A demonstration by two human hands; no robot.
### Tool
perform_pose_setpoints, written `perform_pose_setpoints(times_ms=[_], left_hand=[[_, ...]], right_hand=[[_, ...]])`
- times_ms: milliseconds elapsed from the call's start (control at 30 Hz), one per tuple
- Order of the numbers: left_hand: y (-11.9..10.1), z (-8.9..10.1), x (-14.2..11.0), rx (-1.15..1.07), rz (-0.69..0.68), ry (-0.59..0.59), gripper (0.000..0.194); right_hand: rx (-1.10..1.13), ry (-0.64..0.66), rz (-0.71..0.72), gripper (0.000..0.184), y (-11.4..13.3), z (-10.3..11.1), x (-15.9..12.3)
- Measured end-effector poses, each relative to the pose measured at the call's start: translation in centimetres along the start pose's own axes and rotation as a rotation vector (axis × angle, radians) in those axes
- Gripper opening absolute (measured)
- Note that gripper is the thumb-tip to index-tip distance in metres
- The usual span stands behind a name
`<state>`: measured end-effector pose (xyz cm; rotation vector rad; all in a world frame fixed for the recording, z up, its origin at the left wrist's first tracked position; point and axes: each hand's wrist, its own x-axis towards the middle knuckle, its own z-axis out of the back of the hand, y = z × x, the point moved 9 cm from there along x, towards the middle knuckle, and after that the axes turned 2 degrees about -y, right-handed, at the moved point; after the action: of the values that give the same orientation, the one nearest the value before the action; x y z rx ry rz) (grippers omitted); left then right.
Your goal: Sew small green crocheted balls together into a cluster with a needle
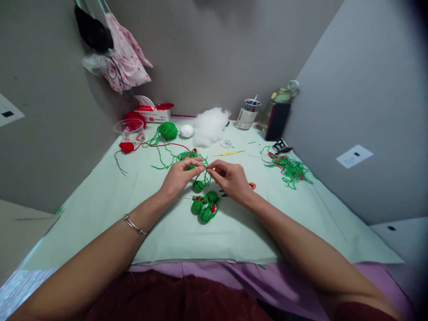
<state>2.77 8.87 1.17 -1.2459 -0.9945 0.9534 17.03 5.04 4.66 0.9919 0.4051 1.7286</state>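
My left hand (183,176) and my right hand (230,179) meet over the middle of the table, their fingertips pinched on thin green yarn (206,168). Loose strands hang below the fingers. Just under them lies a small green crocheted ball (198,186). Nearer to me is a cluster of green crocheted balls (205,216) with red and white bits among them. Behind my left fingers, a tangle of green yarn (183,156) is partly hidden. A yellow crochet hook (229,153) lies beyond my right hand. Orange-handled scissors (253,185) are mostly covered by that hand.
At the back stand a green yarn ball (167,130), a white ball (186,130), white stuffing (211,126), a pen tin (247,115), a phone (278,121) and a bottle (282,94). Left is a clear plastic tub (129,131); right, yarn scraps (292,171). Partition walls enclose the table.
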Motion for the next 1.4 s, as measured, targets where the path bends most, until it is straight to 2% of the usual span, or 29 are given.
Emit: perform_pose_setpoints(times_ms=[100, 400, 533, 667, 767, 867, 967, 1067, 1233, 1400], left_hand=[[0.3, -0.2, -0.1, -0.074, 0.069, 0.01, 0.026], [0.7, -0.4, -0.1, -0.143, 0.096, -0.003, 0.023], [1.1, -0.5, -0.1, -0.189, 0.092, 0.005, 0.019], [1.6, -0.7, 0.0, -0.219, 0.09, 0.005, 0.011], [1.8, -0.7, -0.1, -0.22, 0.112, -0.011, 0.01], [1.7, -0.4, -0.2, -0.257, 0.137, -0.051, 0.014], [1.4, -0.3, -0.2, -0.388, 0.146, -0.063, 0.016], [1.3, -0.5, -0.2, -0.514, 0.169, -0.052, 0.018], [1.1, -1.1, -0.2, -0.687, 0.246, 0.003, 0.014], [0.0, -1.1, -0.2, -0.744, 0.208, 0.05, 0.011]], right_hand=[[-0.057, -0.011, 0.052, 0.012, 0.4, -0.1, -0.2], [-0.271, -0.035, 0.118, 0.013, 0.8, -0.3, -0.6], [-0.477, -0.077, 0.248, 0.019, 1.7, -0.7, -0.9], [-0.687, -0.051, 0.41, 0.03, 2.8, -1.7, -1.2], [-0.724, -0.051, 0.351, 0.028, 2.1, -1.1, -0.7], [-0.601, -0.053, 0.161, 0.019, 0.4, 0.3, 0.1], [-0.355, -0.02, 0.036, 0.012, -0.8, 0.9, 0.5], [-0.143, -0.002, -0.031, 0.011, -1.4, 1.0, 0.7], [0.084, 0.014, -0.119, 0.014, -1.9, 0.9, 0.8], [0.3, 0.032, -0.193, 0.022, -2.1, 0.8, 1.0]])
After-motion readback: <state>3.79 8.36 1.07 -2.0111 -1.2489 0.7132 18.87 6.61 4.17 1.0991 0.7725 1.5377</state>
